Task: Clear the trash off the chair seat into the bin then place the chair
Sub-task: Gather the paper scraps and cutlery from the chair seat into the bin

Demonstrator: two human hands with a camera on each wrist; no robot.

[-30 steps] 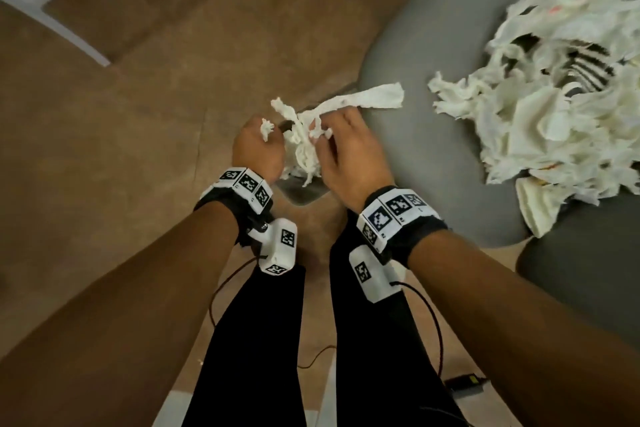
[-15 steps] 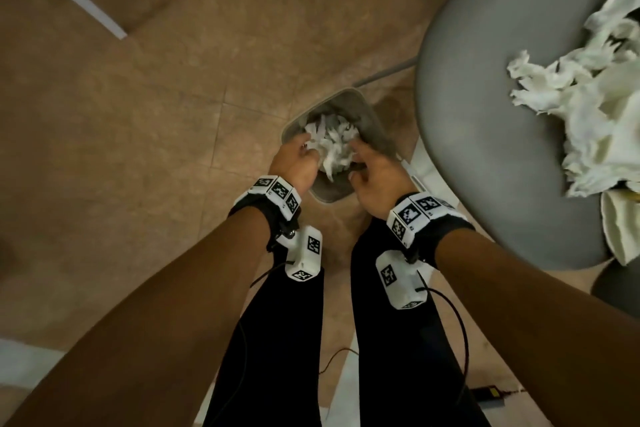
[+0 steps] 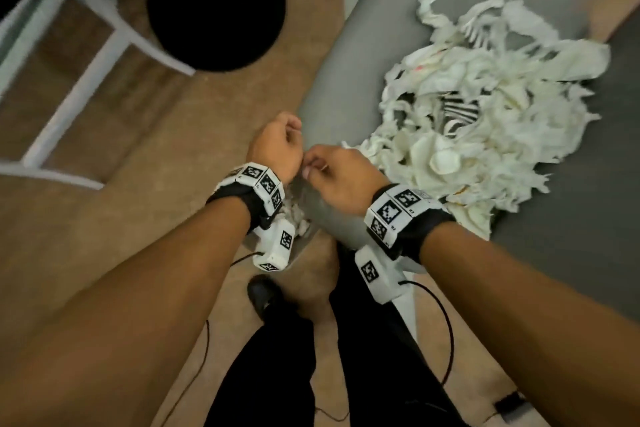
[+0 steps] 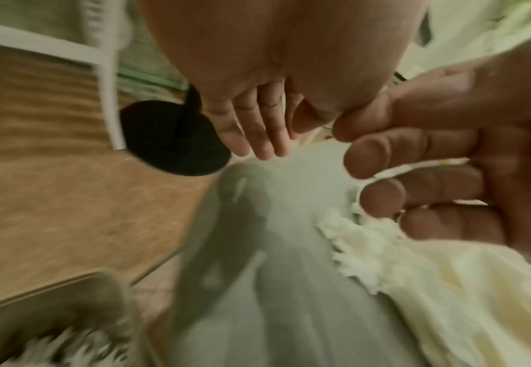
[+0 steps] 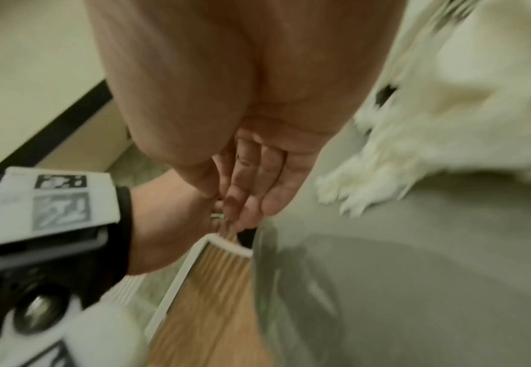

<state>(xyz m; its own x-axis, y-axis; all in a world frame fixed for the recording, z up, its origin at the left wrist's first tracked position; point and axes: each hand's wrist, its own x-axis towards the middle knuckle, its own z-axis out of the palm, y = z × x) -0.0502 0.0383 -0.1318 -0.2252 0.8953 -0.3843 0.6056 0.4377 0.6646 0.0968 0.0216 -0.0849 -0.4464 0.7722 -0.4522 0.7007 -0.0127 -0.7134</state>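
A big pile of torn white paper trash (image 3: 467, 135) lies on the grey chair seat (image 3: 346, 80). My left hand (image 3: 277, 146) and right hand (image 3: 329, 170) hover side by side at the seat's near left edge, both holding nothing. In the left wrist view the left fingers (image 4: 251, 134) are straight and the right fingers (image 4: 380, 159) hang loosely curled. The grey bin (image 4: 69, 305) stands on the floor under my wrists, mostly hidden in the head view. White scraps (image 3: 298, 218) show inside it.
A black round base (image 3: 214, 3) and a white furniture frame (image 3: 86, 87) stand on the brown floor to the left. My legs (image 3: 277, 357) and a cable (image 3: 446, 340) are below the hands. A dark grey surface (image 3: 588, 218) adjoins the seat on the right.
Both hands pressed a wad of paper down into the bin, let it go, and have risen empty to the chair's edge. The view has swung back toward the pile.
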